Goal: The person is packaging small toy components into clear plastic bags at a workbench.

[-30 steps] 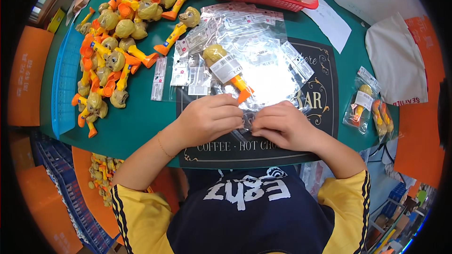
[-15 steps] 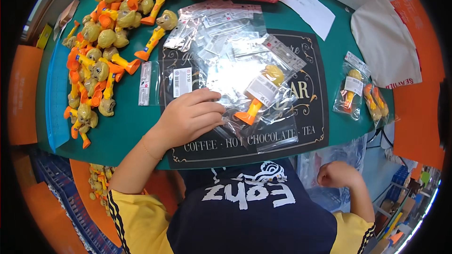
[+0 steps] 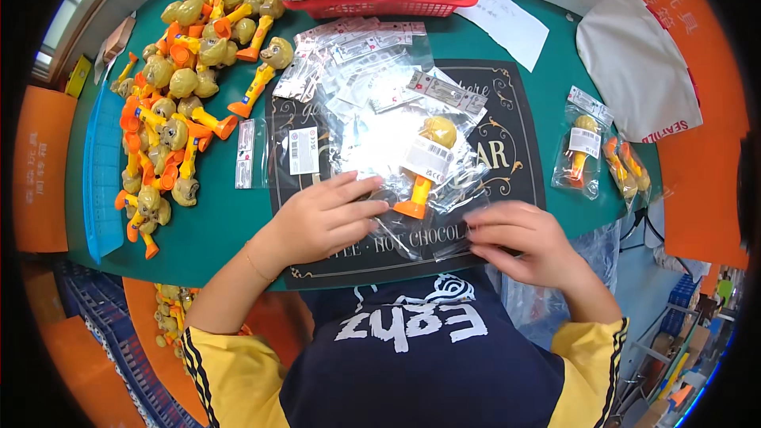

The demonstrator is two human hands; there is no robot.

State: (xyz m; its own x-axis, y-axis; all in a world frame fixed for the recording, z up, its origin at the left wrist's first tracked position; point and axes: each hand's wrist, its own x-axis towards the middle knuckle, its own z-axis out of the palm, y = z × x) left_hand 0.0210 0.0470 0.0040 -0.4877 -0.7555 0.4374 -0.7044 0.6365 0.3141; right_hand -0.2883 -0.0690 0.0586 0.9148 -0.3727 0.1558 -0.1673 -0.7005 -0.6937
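Observation:
A clear plastic bag holding a yellow and orange figure-shaped toy [image 3: 420, 189] with a round tan head lies on the dark printed mat [image 3: 317, 272]. A white label [image 3: 428, 157] covers the toy's middle. My left hand [image 3: 329, 214] rests at the bag's left side, fingers stretched and slightly apart. My right hand [image 3: 527, 242] reaches in from the right, its fingers apart and its fingertips at the bag's lower right edge. Above the toy lies a heap of flat clear bags [image 3: 361, 71] with printed headers. Glare hides part of that heap.
Many unbagged toys [image 3: 170, 111] are piled at the left, by a blue tray [image 3: 99, 182]. A red basket [image 3: 380, 6] of bags stands at the back. Bagged toys [image 3: 585, 147] lie at the right, near a white cloth bag [image 3: 634, 71].
My right hand has come up from beside my body onto the mat, to the bag's right edge. My left hand stays at the bag's left side. The whole view has shifted slightly.

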